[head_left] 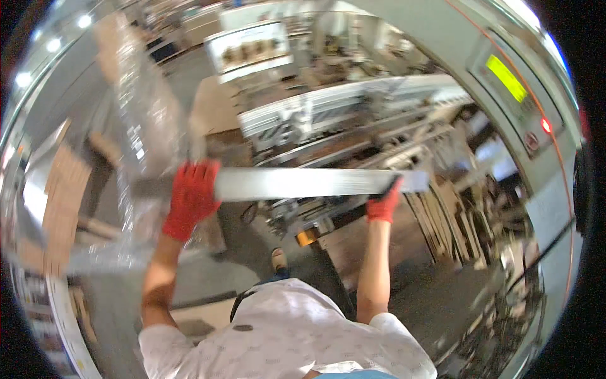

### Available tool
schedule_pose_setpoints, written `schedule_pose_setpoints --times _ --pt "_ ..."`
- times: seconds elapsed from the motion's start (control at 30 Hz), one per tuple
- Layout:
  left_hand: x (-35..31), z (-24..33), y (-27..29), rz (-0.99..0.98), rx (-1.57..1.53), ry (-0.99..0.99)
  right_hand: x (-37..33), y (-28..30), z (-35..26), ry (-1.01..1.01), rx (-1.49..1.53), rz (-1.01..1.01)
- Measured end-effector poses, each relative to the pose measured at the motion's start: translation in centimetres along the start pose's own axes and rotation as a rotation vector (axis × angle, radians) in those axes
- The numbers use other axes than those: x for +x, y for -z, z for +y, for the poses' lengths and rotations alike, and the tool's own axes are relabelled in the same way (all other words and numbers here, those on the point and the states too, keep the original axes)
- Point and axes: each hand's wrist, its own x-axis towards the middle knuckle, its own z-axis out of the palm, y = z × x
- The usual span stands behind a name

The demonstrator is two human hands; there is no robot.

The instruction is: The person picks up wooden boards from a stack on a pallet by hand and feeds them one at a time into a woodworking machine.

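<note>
A long, narrow, pale board [297, 184] spans level in front of my body, blurred by motion. My left hand [191, 197], in a red glove, is closed around it toward the left, its back facing up. Near the other end my right hand [384, 203], gloved in red with a black palm side, grips the lower edge. Part of the board reaches past both hands. Beyond it lies a machine bed with metal rails [353, 104]. What the fingers do behind the board is hidden.
A plastic-wrapped stack [151, 126] stands at the left, beside brown cardboard-coloured panels [66, 202]. Several wooden strips [445, 221] lie at the right. A grey housing at the upper right carries a control panel with a lit yellow-green display [506, 78]; an orange cable [557, 148] hangs across it.
</note>
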Motion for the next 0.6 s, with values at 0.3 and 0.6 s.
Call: schedule_pose_setpoints --times 0.3,0.6 --pt "-7.1 -3.8 -19.6 -0.213 -0.593 0.296 13.3 -0.9 13.2 0.299 -0.802 0.401" --pt "-2.6 -10.5 -24.0 -0.182 -0.501 0.343 17.7 -6.4 22.5 0.438 -1.325 0.225"
